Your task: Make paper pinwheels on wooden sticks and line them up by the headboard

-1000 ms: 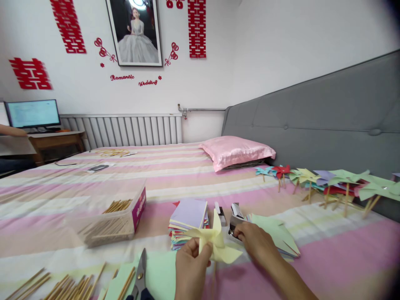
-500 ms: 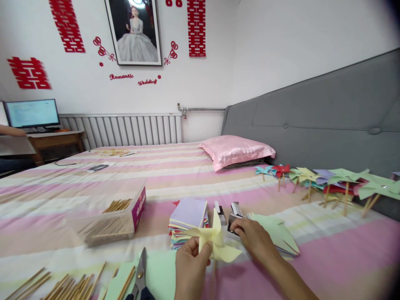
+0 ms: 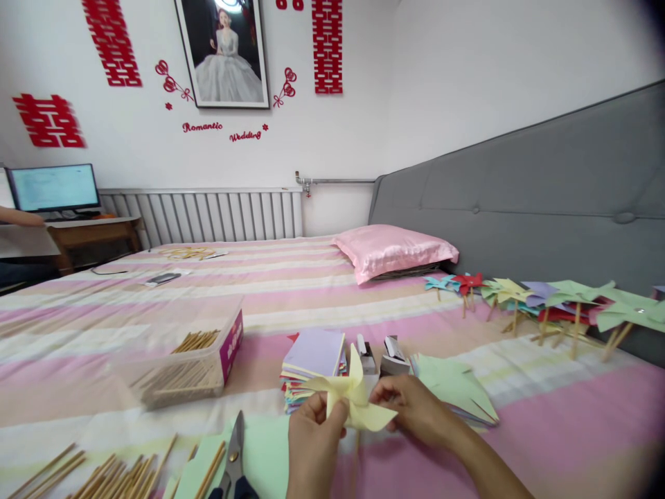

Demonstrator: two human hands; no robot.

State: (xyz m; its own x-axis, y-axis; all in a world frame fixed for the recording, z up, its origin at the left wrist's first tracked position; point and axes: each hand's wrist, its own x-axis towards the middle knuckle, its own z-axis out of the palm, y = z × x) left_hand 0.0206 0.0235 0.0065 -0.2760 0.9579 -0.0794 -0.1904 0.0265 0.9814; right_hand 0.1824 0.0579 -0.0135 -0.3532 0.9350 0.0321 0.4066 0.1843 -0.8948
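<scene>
A pale yellow paper pinwheel (image 3: 358,398) is pinched between the thumb and fingers of my left hand (image 3: 316,440), with a stick showing below it. Close to its right side is my right hand (image 3: 415,409), fingers drawn together; whatever they hold, if anything, is too small or hidden to make out. Just beyond my hands stand two small open boxes, one on the left (image 3: 366,355) and one on the right (image 3: 395,357), their contents unclear. Left of these lies a stack of coloured paper squares (image 3: 314,350); to the right, cut green paper sheets (image 3: 451,378).
Scissors (image 3: 235,457) rest on green paper (image 3: 267,450) at the front, beside loose wooden sticks (image 3: 125,478). A clear plastic box (image 3: 181,374) holds more sticks. Finished pinwheels (image 3: 571,294) line the grey headboard (image 3: 545,215). Further back is a pink pillow (image 3: 395,249).
My right hand has moved from the right small box toward the pinwheel, a little left and nearer to me. My left hand and the pinwheel have shifted slightly left.
</scene>
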